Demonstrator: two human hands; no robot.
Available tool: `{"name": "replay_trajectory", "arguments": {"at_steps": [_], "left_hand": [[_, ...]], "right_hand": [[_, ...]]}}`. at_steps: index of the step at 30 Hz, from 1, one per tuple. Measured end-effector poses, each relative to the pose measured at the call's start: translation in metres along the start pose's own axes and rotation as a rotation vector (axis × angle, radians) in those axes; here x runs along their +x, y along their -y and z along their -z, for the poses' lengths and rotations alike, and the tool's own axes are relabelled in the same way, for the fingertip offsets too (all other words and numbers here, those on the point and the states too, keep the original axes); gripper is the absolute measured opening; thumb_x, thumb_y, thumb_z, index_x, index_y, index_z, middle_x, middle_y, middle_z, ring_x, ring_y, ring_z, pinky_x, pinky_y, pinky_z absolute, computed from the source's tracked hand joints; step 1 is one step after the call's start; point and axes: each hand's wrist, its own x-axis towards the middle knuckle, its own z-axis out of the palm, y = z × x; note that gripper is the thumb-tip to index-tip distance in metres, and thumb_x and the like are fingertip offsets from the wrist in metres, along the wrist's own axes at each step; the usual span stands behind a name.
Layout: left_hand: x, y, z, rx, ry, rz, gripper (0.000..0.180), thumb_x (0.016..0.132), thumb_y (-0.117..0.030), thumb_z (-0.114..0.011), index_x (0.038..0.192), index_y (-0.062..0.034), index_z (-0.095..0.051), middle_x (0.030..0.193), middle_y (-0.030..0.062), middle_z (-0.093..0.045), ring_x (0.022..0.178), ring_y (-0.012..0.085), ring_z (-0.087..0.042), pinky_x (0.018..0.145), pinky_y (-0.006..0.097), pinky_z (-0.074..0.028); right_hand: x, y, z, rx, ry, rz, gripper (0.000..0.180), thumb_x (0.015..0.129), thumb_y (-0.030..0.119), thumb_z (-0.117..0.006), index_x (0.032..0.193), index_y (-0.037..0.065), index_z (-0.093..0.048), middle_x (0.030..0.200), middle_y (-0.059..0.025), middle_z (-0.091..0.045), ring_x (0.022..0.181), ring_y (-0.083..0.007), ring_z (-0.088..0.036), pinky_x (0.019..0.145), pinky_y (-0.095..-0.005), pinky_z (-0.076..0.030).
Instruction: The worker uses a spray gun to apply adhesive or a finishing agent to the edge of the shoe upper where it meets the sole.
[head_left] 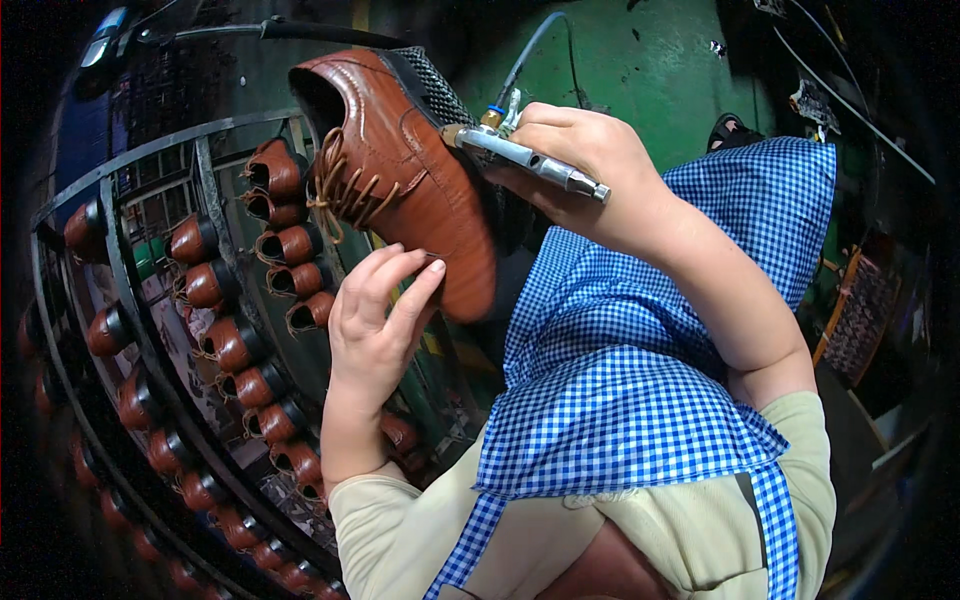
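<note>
A brown leather lace-up shoe (425,190) with tan laces and a dark sole is held up in front of me, its toe pointing down. My right hand (585,160) wraps round a silver metal air gun (535,160), whose brass-coloured tip is at the shoe's side near the sole. What carries the shoe's weight is hidden behind it and my right hand. By the toe, my left hand (375,305) is in a pinch, thumb and forefinger close to the leather. Whatever is between those fingertips is too small to name.
On the left stands a metal rack (120,240) with rows of similar brown shoes (230,340). A blue-grey hose (530,50) rises from the air gun and bends over the green floor (650,60). A blue checked apron (620,400) covers my lap.
</note>
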Motion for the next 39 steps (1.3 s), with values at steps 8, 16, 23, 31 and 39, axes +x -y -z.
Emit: {"name": "replay_trajectory", "arguments": {"at_steps": [8,16,23,31,39], "left_hand": [[0.035,0.003,0.015,0.042,0.154,-0.191,0.021,0.087,-0.009,-0.069,0.107,-0.0039,-0.075,0.136,0.0074,-0.069,0.133,0.0291,-0.061,0.107,0.044,-0.054],[0.050,0.000,0.025,0.119,0.196,-0.294,0.034,0.085,-0.014,-0.067,0.118,-0.0132,-0.075,0.129,0.0064,-0.070,0.127,0.0259,-0.064,0.110,0.046,-0.052],[0.068,-0.009,0.026,0.145,0.223,-0.370,0.046,0.082,-0.018,-0.066,0.126,-0.0247,-0.075,0.124,0.0044,-0.067,0.120,0.0231,-0.065,0.114,0.046,-0.048],[0.082,-0.012,0.028,0.067,0.339,-0.363,0.045,0.085,-0.015,-0.065,0.130,-0.0164,-0.072,0.137,0.0057,-0.067,0.135,0.0283,-0.060,0.115,0.048,-0.048],[0.093,-0.008,0.023,0.006,0.302,-0.343,0.051,0.080,-0.018,-0.072,0.130,-0.0085,-0.069,0.134,0.0075,-0.067,0.133,0.0282,-0.062,0.114,0.047,-0.048]], "right_hand": [[0.003,-0.008,0.019,0.108,0.122,-0.039,0.015,0.088,0.024,-0.078,0.089,0.010,-0.073,0.088,-0.0075,-0.067,0.081,-0.0323,-0.069,0.069,-0.0428,-0.056],[-0.005,0.000,0.044,0.078,0.247,-0.095,0.018,0.086,0.023,-0.080,0.084,0.008,-0.070,0.086,-0.0077,-0.066,0.079,-0.0323,-0.069,0.067,-0.0428,-0.055],[-0.019,0.010,0.063,0.055,0.319,-0.119,0.018,0.082,0.022,-0.081,0.087,0.009,-0.070,0.087,-0.0069,-0.066,0.079,-0.0312,-0.069,0.066,-0.0425,-0.056],[-0.041,0.016,0.076,0.112,0.373,-0.126,0.018,0.078,0.019,-0.080,0.085,0.007,-0.068,0.086,-0.0070,-0.064,0.079,-0.0304,-0.069,0.064,-0.0415,-0.056],[-0.061,0.023,0.083,0.146,0.276,-0.103,0.026,0.077,0.017,-0.087,0.087,0.004,-0.067,0.080,-0.0088,-0.060,0.067,-0.0275,-0.063,0.057,-0.0368,-0.051]]}}
